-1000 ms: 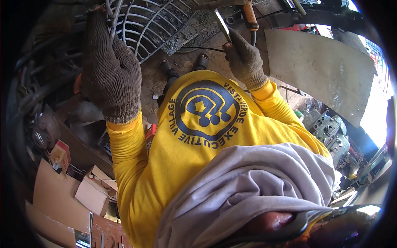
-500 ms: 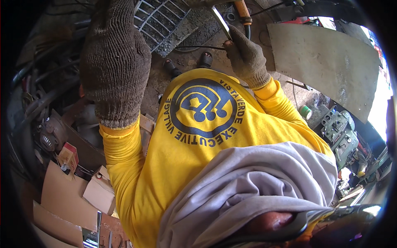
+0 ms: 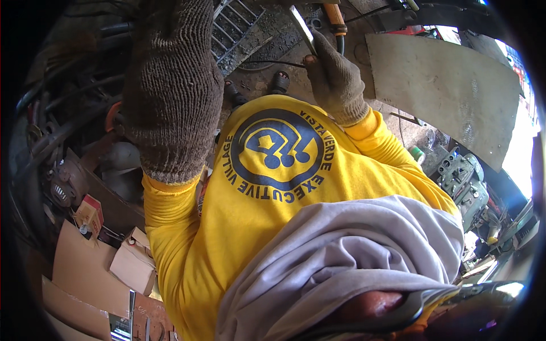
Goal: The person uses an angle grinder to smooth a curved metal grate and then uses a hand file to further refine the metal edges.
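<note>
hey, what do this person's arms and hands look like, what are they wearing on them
Both hands wear thick knitted work gloves in a brownish-grey, speckled yarn: the left glove looms large near the camera, the right glove is smaller and farther off. Each has a ribbed cuff. Both arms are covered by long bright yellow sleeves, the left sleeve ribbed and creased below the cuff, the right sleeve likewise yellow.
</note>
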Demonstrator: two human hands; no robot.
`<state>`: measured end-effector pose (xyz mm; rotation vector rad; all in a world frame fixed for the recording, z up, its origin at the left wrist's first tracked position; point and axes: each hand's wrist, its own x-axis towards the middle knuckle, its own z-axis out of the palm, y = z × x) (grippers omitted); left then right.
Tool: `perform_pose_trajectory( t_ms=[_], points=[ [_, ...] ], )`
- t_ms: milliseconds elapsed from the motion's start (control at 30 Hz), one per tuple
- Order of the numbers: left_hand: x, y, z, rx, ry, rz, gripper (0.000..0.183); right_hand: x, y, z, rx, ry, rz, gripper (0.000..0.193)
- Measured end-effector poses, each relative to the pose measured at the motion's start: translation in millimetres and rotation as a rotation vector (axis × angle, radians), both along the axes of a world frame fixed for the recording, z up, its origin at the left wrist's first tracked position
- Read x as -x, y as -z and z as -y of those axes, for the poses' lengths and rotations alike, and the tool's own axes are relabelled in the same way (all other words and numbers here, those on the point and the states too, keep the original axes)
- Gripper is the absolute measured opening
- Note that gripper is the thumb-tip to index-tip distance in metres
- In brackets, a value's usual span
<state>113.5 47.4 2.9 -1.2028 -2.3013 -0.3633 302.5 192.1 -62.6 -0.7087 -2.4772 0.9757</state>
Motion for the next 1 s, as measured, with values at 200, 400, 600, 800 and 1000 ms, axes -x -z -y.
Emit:
perform_pose_trajectory(
  t_ms=[200,400,600,800,1000],
  points=[
    [-0.9,-0.5,0.5,0.009,0.004,0.004,0.043,5.2,12.9,0.3,-0.127,-0.034,0.188,0.045],
    [-2.5,-2.2,0.1,0.010,0.001,0.003,0.044,4.4,5.6,2.2,-0.165,-0.026,0.228,0.045],
    [-5.8,-4.1,1.9,0.019,0.000,0.005,0.045,7.9,-0.9,1.4,-0.158,-0.009,0.156,0.044],
    [-6.5,-4.1,2.1,0.029,0.006,0.009,0.046,7.7,5.4,-1.3,-0.161,-0.037,0.313,0.044],
    [-7.5,-6.6,0.6,0.032,0.011,0.008,0.047,4.9,10.7,0.6,-0.177,-0.037,0.302,0.047]
  ],
)
